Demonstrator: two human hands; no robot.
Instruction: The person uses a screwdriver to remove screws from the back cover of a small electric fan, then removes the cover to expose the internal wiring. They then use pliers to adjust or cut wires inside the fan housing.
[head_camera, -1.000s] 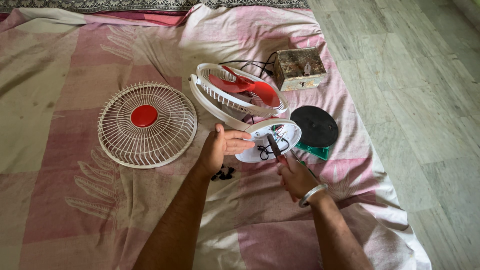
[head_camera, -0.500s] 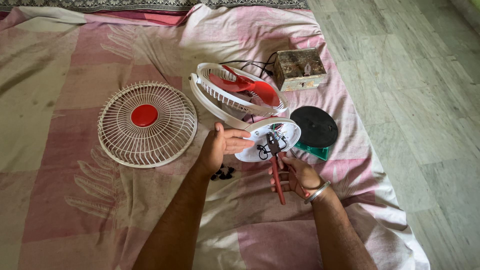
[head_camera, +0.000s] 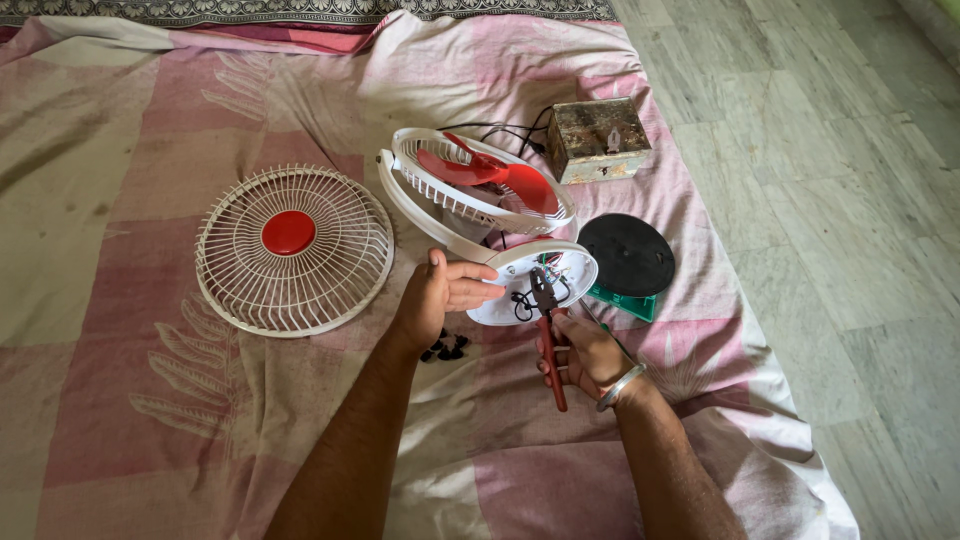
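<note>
While our left hand (head_camera: 440, 295) steadies the rim of the opened white fan base (head_camera: 530, 285), fingers loosely curled against it, our right hand (head_camera: 585, 355) grips red-handled pliers (head_camera: 548, 335), their tip among the base's wires. We see the base on a pink bedsheet (head_camera: 150, 400), below the red-bladed fan head (head_camera: 478, 185); the detached front grille (head_camera: 293, 248) lies well apart to the left.
</note>
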